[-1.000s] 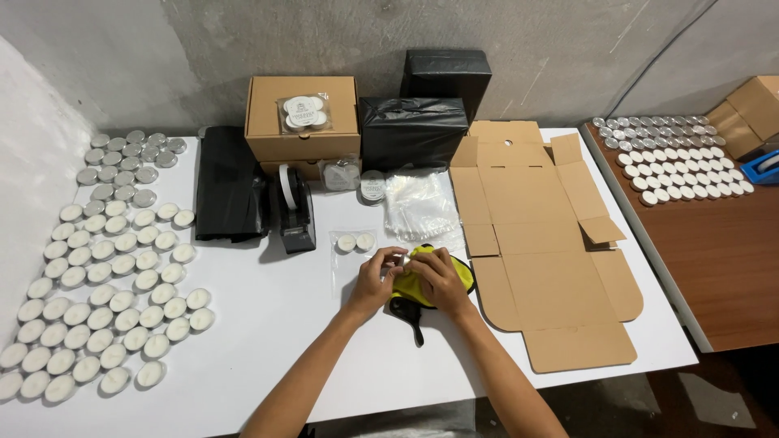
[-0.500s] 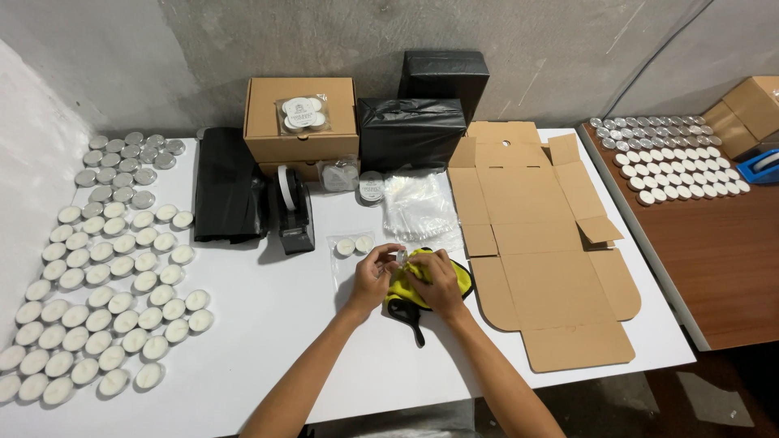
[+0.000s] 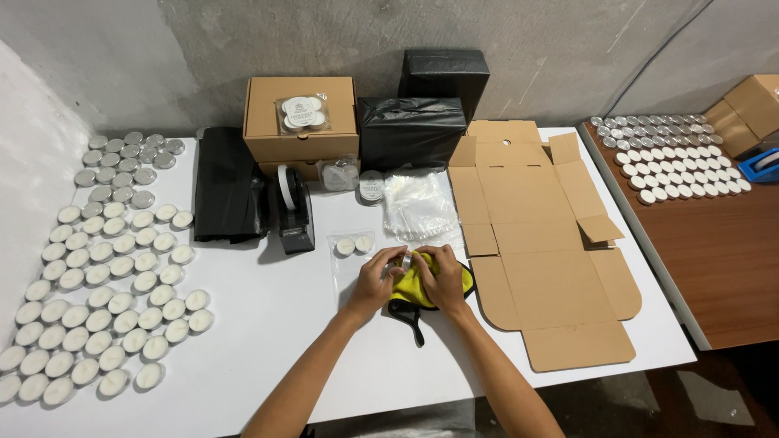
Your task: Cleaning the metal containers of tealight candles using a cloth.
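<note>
My left hand point(image 3: 375, 280) pinches a small tealight candle point(image 3: 405, 260) in a metal cup at the middle of the white table point(image 3: 268, 357). My right hand point(image 3: 443, 277) presses a yellow cloth point(image 3: 414, 285) against that candle. A black handle point(image 3: 412, 318) pokes out from under the cloth toward me. Just beyond my left hand lies a clear plastic bag point(image 3: 350, 246) with two tealights inside.
Rows of white tealights point(image 3: 105, 288) fill the table's left side, with empty metal cups point(image 3: 126, 162) behind them. A tape dispenser point(image 3: 294, 207), brown boxes point(image 3: 302, 118), black bundles point(image 3: 412, 130), clear bags point(image 3: 418, 203) and a flat unfolded carton point(image 3: 544, 243) stand around. More tealights point(image 3: 682, 166) cover the brown table at right.
Both hands stay over the yellow cloth. The right hand's fingers have shifted slightly up over the candle, rubbing the cloth against it.
</note>
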